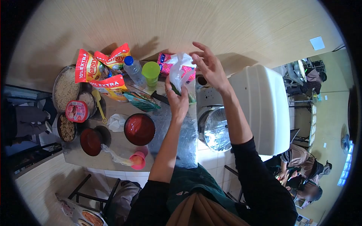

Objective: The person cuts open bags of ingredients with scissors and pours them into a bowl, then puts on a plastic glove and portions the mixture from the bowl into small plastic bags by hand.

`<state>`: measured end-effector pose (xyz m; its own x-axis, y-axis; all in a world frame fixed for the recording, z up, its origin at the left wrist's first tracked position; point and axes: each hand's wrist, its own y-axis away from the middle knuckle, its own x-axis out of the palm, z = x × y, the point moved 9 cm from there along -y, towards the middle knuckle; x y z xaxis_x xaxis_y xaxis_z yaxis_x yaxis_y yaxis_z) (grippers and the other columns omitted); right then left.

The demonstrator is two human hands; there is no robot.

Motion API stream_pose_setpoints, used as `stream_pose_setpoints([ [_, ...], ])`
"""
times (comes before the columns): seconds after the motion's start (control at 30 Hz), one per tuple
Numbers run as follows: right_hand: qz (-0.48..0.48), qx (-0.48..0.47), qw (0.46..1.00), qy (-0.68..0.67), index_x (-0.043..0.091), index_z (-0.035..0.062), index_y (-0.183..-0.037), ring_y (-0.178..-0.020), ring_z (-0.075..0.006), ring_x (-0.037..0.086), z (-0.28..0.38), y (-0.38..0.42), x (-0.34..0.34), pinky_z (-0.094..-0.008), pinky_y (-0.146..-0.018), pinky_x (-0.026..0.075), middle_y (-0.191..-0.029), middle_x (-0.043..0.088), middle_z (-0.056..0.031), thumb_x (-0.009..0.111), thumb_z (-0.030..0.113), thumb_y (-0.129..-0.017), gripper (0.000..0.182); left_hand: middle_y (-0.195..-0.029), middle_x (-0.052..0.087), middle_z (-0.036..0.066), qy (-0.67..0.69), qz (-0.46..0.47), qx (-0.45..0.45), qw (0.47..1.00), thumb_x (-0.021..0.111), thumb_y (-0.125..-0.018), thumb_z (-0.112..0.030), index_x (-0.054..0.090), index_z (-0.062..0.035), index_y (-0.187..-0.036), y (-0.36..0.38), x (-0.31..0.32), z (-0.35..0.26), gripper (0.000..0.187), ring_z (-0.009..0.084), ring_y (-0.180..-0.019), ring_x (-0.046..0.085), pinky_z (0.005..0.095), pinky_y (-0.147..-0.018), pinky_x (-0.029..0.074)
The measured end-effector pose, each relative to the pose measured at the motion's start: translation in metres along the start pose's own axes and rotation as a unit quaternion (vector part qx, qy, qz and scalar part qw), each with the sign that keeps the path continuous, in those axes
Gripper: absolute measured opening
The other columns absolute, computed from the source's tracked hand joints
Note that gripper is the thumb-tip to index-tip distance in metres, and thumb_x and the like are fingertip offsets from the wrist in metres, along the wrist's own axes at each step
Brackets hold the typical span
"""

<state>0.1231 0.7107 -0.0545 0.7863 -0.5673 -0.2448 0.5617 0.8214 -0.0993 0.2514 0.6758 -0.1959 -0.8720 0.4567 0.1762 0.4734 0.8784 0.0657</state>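
Observation:
Fingers closed, my left hand (177, 100) holds a translucent plastic bag (176, 75) with something green in its lower part. Raised just right of the bag, my right hand (210, 67) has its fingers spread and nothing between them. Behind the bag lies a pink tissue pack (165, 64) with white tissue showing. A knife with a black handle (160, 98) lies left of my left wrist, beside a green packet (141, 101). The green cup (151, 71) and a blue-capped bottle (132, 68) stand further left.
Red-and-yellow pouches (88, 67), a rice tray (66, 88) and a pink-lidded tub (76, 111) are at the left. Nearer are a dark red bowl (139, 129) and a pink cup (138, 160). A white container (264, 109) stands right; several people are around.

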Motion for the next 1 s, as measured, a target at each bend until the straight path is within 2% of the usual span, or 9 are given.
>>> stream_pose_setpoints([
  [0.1, 0.092, -0.015, 0.988, 0.123, 0.056, 0.0009, -0.123, -0.097, -0.0154, 0.060, -0.023, 0.030, 0.013, -0.0320, -0.085, 0.051, -0.104, 0.065, -0.0112, 0.061, 0.023, -0.093, 0.038, -0.122, 0.048, 0.019, 0.057, 0.007, -0.040, 0.998, 0.056, -0.085, -0.004, 0.029, 0.0006, -0.138, 0.027, 0.001, 0.003, 0.060, 0.0273, -0.112, 0.049, 0.0373, -0.098, 0.036],
  [0.2, 0.127, 0.097, 0.977, 0.145, 0.063, -0.0029, -0.112, -0.088, -0.0137, 0.062, -0.047, 0.062, 0.028, -0.0299, -0.079, 0.052, -0.097, 0.067, -0.0094, 0.067, 0.017, -0.089, 0.031, -0.121, 0.051, 0.015, 0.049, 0.019, -0.060, 0.997, 0.058, -0.087, -0.005, 0.029, -0.0021, -0.138, 0.047, -0.003, 0.012, 0.058, 0.0228, -0.109, 0.051, 0.0354, -0.094, 0.040],
  [0.3, 0.090, 0.198, 0.976, 0.014, 0.065, -0.0037, -0.107, -0.077, -0.0123, 0.063, -0.084, 0.081, 0.032, -0.0280, -0.070, 0.053, -0.087, 0.068, -0.0075, 0.067, 0.013, -0.087, 0.026, -0.123, 0.050, 0.012, 0.075, 0.033, -0.108, 0.991, 0.059, -0.088, -0.005, 0.028, -0.0053, -0.139, 0.066, -0.008, 0.027, 0.059, 0.0181, -0.109, 0.051, 0.0332, -0.092, 0.042],
  [0.4, 0.062, 0.122, 0.982, 0.133, 0.068, -0.0033, -0.100, -0.072, -0.0110, 0.063, -0.062, 0.083, 0.028, -0.0282, -0.066, 0.052, -0.083, 0.069, -0.0074, 0.066, 0.010, -0.088, 0.018, -0.123, 0.049, 0.014, 0.089, 0.024, -0.116, 0.989, 0.059, -0.088, -0.005, 0.027, -0.0029, -0.140, 0.075, -0.013, 0.035, 0.060, 0.0198, -0.109, 0.050, 0.0329, -0.093, 0.041],
  [0.5, 0.012, 0.069, 0.989, 0.133, 0.069, -0.0036, -0.096, -0.074, -0.0092, 0.062, -0.035, 0.081, 0.026, -0.0270, -0.067, 0.052, -0.081, 0.069, -0.0076, 0.063, 0.007, -0.088, 0.015, -0.124, 0.048, 0.014, 0.101, 0.002, -0.104, 0.989, 0.058, -0.086, 0.001, 0.027, -0.0033, -0.140, 0.078, -0.019, 0.035, 0.062, 0.0200, -0.110, 0.050, 0.0325, -0.096, 0.039],
  [0.6, 0.047, 0.046, 0.988, 0.137, 0.068, -0.0041, -0.098, -0.077, -0.0098, 0.063, -0.008, 0.078, 0.031, -0.0267, -0.069, 0.053, -0.084, 0.069, -0.0081, 0.061, 0.010, -0.091, 0.017, -0.124, 0.049, 0.014, 0.100, -0.010, -0.068, 0.993, 0.055, -0.086, 0.004, 0.026, -0.0044, -0.140, 0.077, -0.020, 0.027, 0.063, 0.0208, -0.111, 0.050, 0.0330, -0.097, 0.040],
  [0.7, -0.039, 0.032, 0.998, -0.032, 0.065, -0.0055, -0.094, -0.070, -0.0116, 0.063, 0.012, 0.069, 0.022, -0.0275, -0.063, 0.052, -0.075, 0.067, -0.0097, 0.060, 0.015, -0.093, 0.021, -0.124, 0.050, 0.014, 0.027, 0.001, -0.035, 0.999, 0.053, -0.085, 0.006, 0.026, -0.0053, -0.141, 0.072, -0.018, 0.033, 0.063, 0.0220, -0.112, 0.051, 0.0344, -0.096, 0.041],
  [0.77, -0.050, 0.019, 0.998, -0.021, 0.064, -0.0055, -0.096, -0.073, -0.0114, 0.063, 0.026, 0.062, 0.016, -0.0271, -0.066, 0.053, -0.079, 0.066, -0.0081, 0.057, 0.016, -0.095, 0.023, -0.126, 0.048, 0.017, 0.032, 0.005, -0.059, 0.998, 0.051, -0.079, 0.013, 0.028, -0.0026, -0.140, 0.069, -0.015, 0.030, 0.067, 0.0247, -0.117, 0.048, 0.0357, -0.101, 0.037],
  [1.0, -0.126, -0.066, 0.980, -0.140, 0.057, 0.0050, -0.106, -0.080, -0.0159, 0.066, 0.083, 0.049, -0.026, -0.0306, -0.073, 0.055, -0.090, 0.065, -0.0070, 0.048, 0.027, -0.100, 0.025, -0.122, 0.052, 0.018, 0.116, -0.093, -0.094, 0.984, 0.051, -0.088, 0.002, 0.032, 0.0022, -0.136, 0.054, -0.028, 0.043, 0.052, 0.0246, -0.113, 0.052, 0.0355, -0.097, 0.040],
])
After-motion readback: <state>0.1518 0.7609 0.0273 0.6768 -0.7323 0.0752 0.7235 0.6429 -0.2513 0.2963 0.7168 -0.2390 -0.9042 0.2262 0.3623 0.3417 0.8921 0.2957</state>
